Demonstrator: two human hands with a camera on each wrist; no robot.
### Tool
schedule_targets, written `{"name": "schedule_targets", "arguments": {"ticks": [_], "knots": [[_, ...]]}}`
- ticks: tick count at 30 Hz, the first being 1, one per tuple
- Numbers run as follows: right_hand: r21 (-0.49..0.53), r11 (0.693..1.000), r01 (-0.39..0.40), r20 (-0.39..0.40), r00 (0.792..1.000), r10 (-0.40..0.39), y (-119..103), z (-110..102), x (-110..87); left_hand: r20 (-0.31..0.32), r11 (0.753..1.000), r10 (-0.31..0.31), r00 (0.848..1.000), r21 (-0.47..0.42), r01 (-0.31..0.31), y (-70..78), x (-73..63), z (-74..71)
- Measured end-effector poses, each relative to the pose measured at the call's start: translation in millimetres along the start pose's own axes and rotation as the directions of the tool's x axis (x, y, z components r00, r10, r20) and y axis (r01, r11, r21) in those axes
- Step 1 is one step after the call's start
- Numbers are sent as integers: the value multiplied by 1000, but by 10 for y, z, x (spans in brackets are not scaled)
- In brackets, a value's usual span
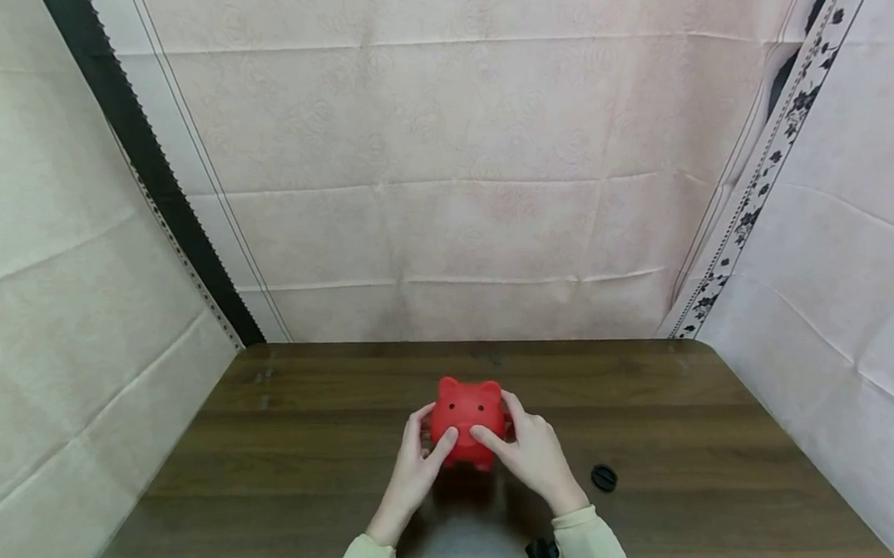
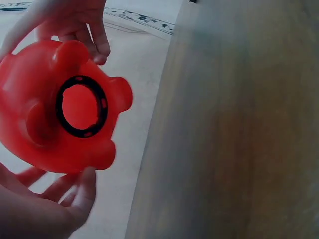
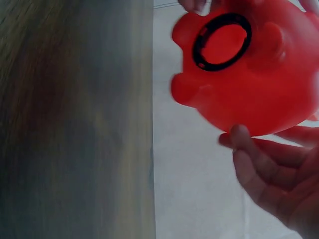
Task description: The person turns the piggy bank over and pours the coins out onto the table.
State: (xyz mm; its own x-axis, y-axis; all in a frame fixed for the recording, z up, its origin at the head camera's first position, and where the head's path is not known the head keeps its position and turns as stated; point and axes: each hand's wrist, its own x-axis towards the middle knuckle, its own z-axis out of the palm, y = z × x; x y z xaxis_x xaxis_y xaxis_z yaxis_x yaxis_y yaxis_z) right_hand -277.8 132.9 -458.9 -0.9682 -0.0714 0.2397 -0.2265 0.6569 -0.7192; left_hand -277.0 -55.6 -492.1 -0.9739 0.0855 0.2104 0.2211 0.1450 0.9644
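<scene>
Red piggy bank (image 1: 468, 419) being held above the wooden table (image 1: 312, 451), left hand (image 1: 414, 472) and right hand (image 1: 530, 454) both curling fingers around it, underside opening already unplugged, black plug (image 1: 604, 477) lying apart on the tabletop, contents not yet showing

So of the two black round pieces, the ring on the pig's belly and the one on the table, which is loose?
The black cap lying on the table, right of the right hand. The ring sits fixed around the hole in the red piggy bank, showing red through it.

Head cam looks fwd and down over the table (image 1: 290, 452). Both wrist cams sit close under the pig (image 2: 55, 107), facing up at its underside; all three share it.
</scene>
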Motion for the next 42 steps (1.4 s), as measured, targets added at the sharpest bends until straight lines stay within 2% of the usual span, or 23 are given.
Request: {"name": "schedule_targets", "arguments": {"ticks": [6, 11, 13, 16, 21, 24, 28, 31, 34, 36, 39, 42], "knots": [[-139, 987, -76, 15, 997, 79, 38, -38, 26, 40, 991, -83, 996, 105, 78, -5, -11, 60], [-225, 970, -89, 35, 994, 99, 45, -62, 38, 43, 982, -111, 993, 157, 103, -3, -13, 79], [-214, 973, -81, 52, 994, 94, 47, -66, 41, 43, 984, -102, 994, 150, 94, 2, -17, 75], [-139, 989, -50, 74, 995, 60, 53, -50, 44, 55, 993, -77, 996, 91, 72, 13, -27, 60], [48, 997, 55, 102, 993, -59, 77, 21, 49, 86, 997, -51, 995, -53, 56, 15, -17, 27], [164, 980, 108, 106, 986, -126, 99, 45, 51, 64, 997, -1, 998, -81, 6, 34, -4, -15], [235, 949, 210, 87, 968, -236, 134, 46, 44, 35, 988, 119, 992, -99, -115, 74, 3, -81], [248, 910, 331, 51, 934, -354, 141, 46, 38, 38, 970, 218, 975, -113, -213, 85, 12, -112], [266, 862, 431, 5, 894, -448, 51, 5, -1, 43, 940, 324, 945, -125, -316, 77, 22, -124], [278, 835, 475, -15, 871, -491, -35, -37, -40, 42, 922, 372, 927, -130, -364, 75, 21, -125], [292, 804, 517, -21, 844, -535, -109, -73, -77, 37, 906, 412, 911, -128, -404, 80, 9, -122], [268, 793, 547, -28, 827, -561, 6, 2, -28, 31, 902, 420, 907, -125, -413, 85, -7, -120]]}}
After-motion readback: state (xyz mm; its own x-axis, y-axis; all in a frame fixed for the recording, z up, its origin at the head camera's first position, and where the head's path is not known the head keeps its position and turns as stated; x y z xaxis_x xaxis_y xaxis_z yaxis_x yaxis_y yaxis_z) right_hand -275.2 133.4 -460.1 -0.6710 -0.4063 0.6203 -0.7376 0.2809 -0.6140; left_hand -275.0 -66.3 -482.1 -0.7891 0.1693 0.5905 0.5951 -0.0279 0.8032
